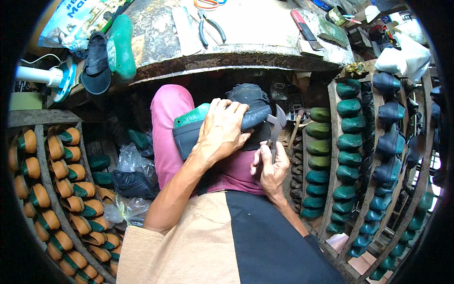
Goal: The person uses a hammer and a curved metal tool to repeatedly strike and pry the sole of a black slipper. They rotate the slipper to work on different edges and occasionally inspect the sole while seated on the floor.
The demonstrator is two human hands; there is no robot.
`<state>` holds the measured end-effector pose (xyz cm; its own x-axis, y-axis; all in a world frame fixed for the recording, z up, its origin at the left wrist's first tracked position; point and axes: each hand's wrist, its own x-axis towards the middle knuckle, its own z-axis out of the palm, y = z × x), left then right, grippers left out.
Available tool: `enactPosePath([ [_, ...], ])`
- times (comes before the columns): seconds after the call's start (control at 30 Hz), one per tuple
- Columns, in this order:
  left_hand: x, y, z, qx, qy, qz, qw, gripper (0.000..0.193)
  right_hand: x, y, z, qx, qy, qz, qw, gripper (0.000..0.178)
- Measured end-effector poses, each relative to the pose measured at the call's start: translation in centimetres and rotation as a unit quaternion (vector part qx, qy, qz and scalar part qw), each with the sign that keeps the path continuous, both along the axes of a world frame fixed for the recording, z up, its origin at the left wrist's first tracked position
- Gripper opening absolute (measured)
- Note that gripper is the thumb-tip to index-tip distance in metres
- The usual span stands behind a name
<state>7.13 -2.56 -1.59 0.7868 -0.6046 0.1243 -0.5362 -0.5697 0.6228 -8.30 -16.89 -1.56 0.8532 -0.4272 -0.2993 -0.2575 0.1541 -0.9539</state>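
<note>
Across my lap lies a black shoe (186, 138) with a green shoe last (193, 116) inside it. My left hand (218, 130) is closed over its middle, fingers curled on the far side and thumb toward the right. Just right of the shoe, my right hand (271, 170) grips the handle of a hammer (277, 120). The metal head points up, close to the shoe's right end but apart from it. A wrinkled black piece (249, 96) shows behind that end; whether it belongs to the shoe I cannot tell.
Ahead stands a worn workbench (156, 28) with pliers (210, 29), a red-and-black knife (306, 29), a green last (122, 49) and a black sandal (96, 64). Racks flank me: tan shoes (56, 191) at left, green lasts (349, 142) at right. Plastic bags (135, 161) lie by my left leg.
</note>
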Motion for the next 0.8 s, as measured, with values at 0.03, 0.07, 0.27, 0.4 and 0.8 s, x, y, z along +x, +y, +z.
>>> enactPosePath([
  [0.03, 0.0, 0.0, 0.0, 0.005, -0.005, -0.002, 1.0, 0.065, -0.5, 0.3, -0.3, 0.026, -0.01, -0.025, 0.999, 0.014],
  [0.07, -0.1, -0.1, -0.1, 0.01, -0.006, -0.002, 1.0, 0.065, -1.1, 0.6, -0.6, 0.026, -0.024, -0.043, 0.998, 0.012],
  [0.27, -0.2, -0.4, -0.3, 0.014, -0.046, -0.007, 0.999, 0.062, -3.8, -0.7, -2.0, -0.124, 0.054, 0.025, 0.99, 0.013],
  [0.4, 0.0, -0.2, 0.2, 0.0, -0.044, 0.004, 0.999, 0.063, -5.6, -1.6, -1.9, -0.323, 0.03, 0.098, 0.941, 0.046],
  [0.8, 2.2, 3.0, 3.9, -0.338, 0.217, 0.132, 0.906, 0.045, -5.9, -3.1, -1.8, -0.339, -0.063, 0.188, 0.92, 0.039],
])
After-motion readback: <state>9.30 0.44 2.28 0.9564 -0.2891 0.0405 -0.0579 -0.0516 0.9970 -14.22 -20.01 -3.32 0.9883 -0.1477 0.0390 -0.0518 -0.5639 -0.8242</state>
